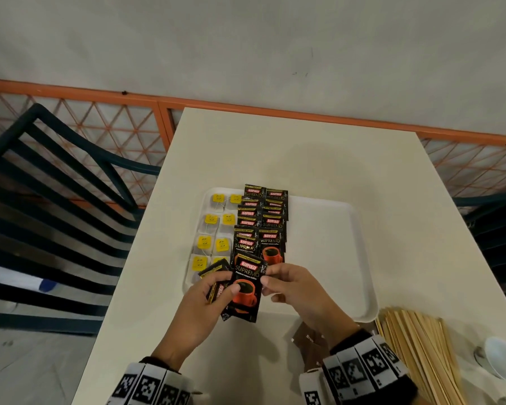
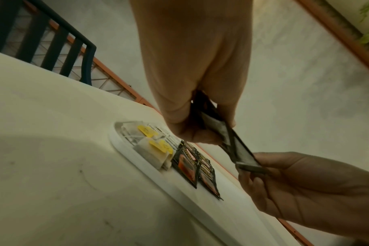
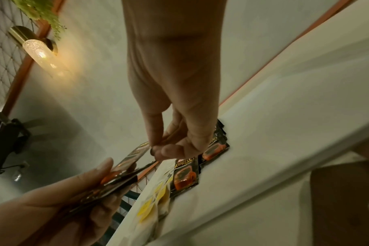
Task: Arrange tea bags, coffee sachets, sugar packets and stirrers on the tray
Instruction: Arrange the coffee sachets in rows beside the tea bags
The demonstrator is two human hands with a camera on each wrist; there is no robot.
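A white tray (image 1: 327,226) lies on the cream table (image 1: 289,147). On its left side sit two columns of tea bags (image 1: 211,232) with yellow tags. Beside them lie two overlapping columns of black coffee sachets (image 1: 260,223). Above the tray's near edge my left hand (image 1: 214,290) grips a small stack of coffee sachets (image 1: 216,285). My right hand (image 1: 278,279) pinches the right edge of the top sachet (image 1: 246,285), which the left thumb also presses. In the left wrist view the sachet (image 2: 240,149) stretches between both hands. The right wrist view shows the right fingers (image 3: 158,149) pinching a sachet corner.
A pile of wooden stirrers (image 1: 421,346) lies at the near right of the table, with brown packets (image 1: 310,343) beside my right wrist and a white cup (image 1: 500,355) at the right edge. Dark slatted chairs (image 1: 41,200) stand left and right. The tray's right half is bare.
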